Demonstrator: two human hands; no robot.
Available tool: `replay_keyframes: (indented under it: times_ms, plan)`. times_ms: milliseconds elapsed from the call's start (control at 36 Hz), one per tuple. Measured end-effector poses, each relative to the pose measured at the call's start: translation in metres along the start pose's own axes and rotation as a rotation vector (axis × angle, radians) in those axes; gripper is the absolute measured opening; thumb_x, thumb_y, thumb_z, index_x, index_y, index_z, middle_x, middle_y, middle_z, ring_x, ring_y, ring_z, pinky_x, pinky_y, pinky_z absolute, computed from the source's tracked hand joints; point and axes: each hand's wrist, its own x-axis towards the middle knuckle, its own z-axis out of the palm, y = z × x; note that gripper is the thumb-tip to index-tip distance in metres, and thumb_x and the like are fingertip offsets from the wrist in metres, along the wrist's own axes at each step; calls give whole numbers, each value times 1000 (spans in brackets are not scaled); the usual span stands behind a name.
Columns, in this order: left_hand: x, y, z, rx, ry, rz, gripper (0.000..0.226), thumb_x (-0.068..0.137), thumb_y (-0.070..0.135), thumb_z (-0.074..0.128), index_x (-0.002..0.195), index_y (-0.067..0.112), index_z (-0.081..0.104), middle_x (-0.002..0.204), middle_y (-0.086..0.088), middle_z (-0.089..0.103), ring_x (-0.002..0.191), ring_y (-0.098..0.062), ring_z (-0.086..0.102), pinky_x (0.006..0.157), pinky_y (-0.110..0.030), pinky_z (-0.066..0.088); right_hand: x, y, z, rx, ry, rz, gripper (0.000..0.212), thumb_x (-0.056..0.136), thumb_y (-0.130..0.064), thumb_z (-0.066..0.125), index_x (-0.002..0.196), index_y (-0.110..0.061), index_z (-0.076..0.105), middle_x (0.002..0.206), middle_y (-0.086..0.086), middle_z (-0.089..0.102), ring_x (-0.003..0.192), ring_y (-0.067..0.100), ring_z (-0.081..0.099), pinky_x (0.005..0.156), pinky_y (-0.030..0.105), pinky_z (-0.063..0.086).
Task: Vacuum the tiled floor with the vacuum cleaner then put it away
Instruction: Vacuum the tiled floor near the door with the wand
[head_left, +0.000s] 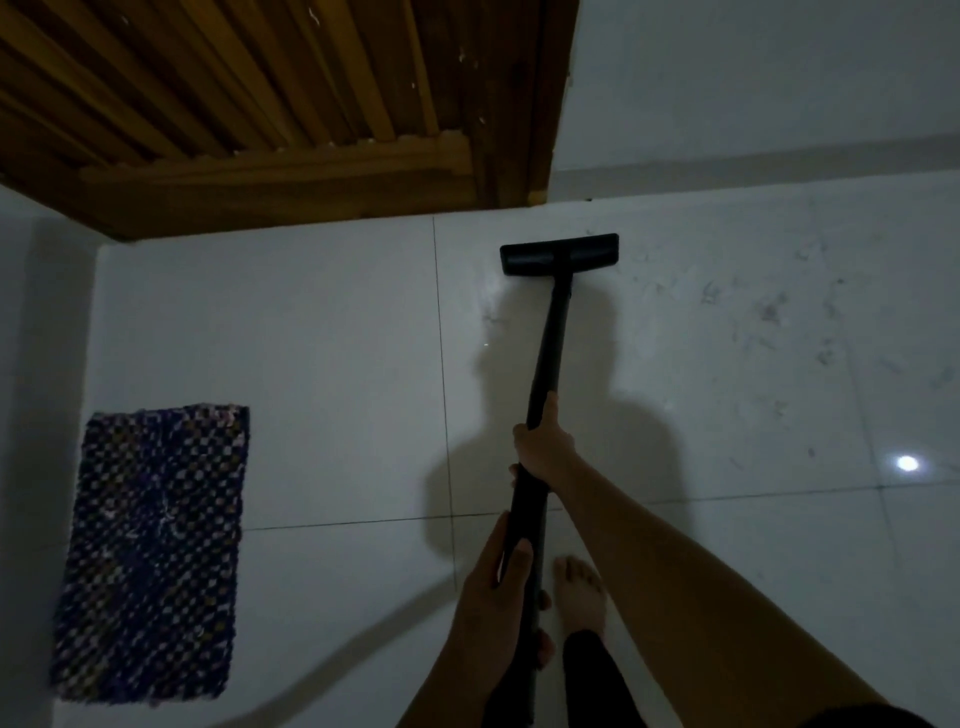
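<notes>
Closest to the lens, the left hand is seen wrapped round the near end of the black vacuum tube, with the thumb laid along the top and the fingers curled underneath. Higher up the same tube the right hand is closed round it, its bare forearm stretched in from the lower right.

Now across, left to right. Near the left edge of the tiled floor a dark woven mat is laid flat, checked in blue and pale flecks. Just beside its near end a pale blurred streak is seen on the tiles; what it is cannot be told. Along the far edge of the floor a slatted wooden door is set, running to a dark frame.

At the middle, the floor head is pressed flat on the tiles close to the far edge, just right of the door frame, with the tube slanting back from it to the hands. A bare foot is planted on the tiles just right of the tube, beside the left hand.

Further right, faint scuffs and dusty marks are scattered over the tiles, a pale wall is seen beyond them, and a bright spot of light is reflected near the floor's right edge.
</notes>
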Motion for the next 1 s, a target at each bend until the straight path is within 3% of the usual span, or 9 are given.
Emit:
replay_keyframes:
  times_ms: [278,444,583,778,1000]
  plan:
    - [24,30,13,-65,19,55,47,96,34,41,142,35,30,73,-11,55,44,-19,49,39,-24,43,23,-38,-17,-29,-29,-32,77,97,-13,40,151,-37,-10,133,25,47,61,22,55,51,31,53]
    - [26,41,14,-106,2,74,46,97,33,42,142,32,34,76,-12,55,44,-18,49,39,-24,43,22,-42,-19,48,24,-124,74,95,-12,41,152,-35,-1,133,20,49,58,18,54,36,19,45]
    - [17,43,22,-102,-30,59,45,97,31,43,141,31,36,76,-14,54,42,-18,48,39,-22,42,10,-34,-32,109,95,-128,74,94,-12,43,152,-36,5,134,16,49,56,18,56,53,30,55]
    - [8,37,45,31,-71,89,49,96,35,44,143,36,31,81,-10,59,47,-18,53,46,-26,44,-6,-17,-69,106,167,-148,73,96,-15,44,152,-34,3,125,16,55,55,17,57,57,31,54]
    - [-5,38,80,19,-147,80,36,98,29,42,132,40,41,61,-5,57,39,-14,51,39,-21,44,-11,8,-106,156,211,-114,70,97,-17,45,153,-34,6,122,22,59,55,19,58,65,38,58]
